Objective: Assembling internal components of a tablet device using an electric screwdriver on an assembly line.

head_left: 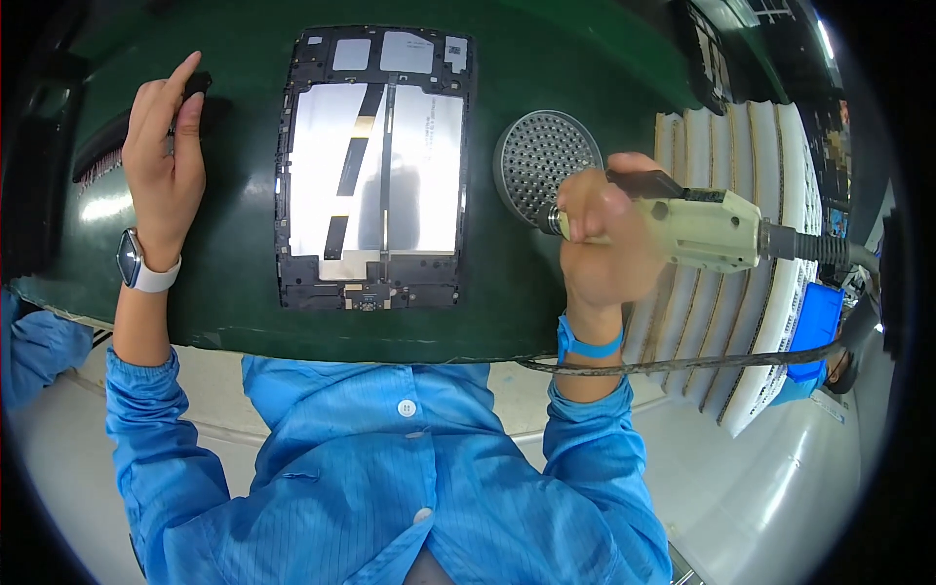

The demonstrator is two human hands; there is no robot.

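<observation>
On the left, my left hand (164,161) is closed on a black-handled brush (109,146) with dark reddish bristles. One finger is stretched out past the handle, and the thumb lies along it. My right hand (609,234) wraps round a pale green electric screwdriver (707,229), lying sideways with its cord end to the right. The screwdriver's nose is by the lower right rim of a round grey dish (543,125) with a perforated top; my fingers hide the bit. Between my hands lies an opened tablet (429,175), its silver battery and dark ribbon cables exposed.
A dark green mat (390,336) covers the bench. Stacked white and brown cardboard dividers (726,146) stand at the right. A dark cable (682,365) runs along the bench's front edge. A blue bin (817,327) is further right. At the far left another person's blue sleeve (49,351) shows.
</observation>
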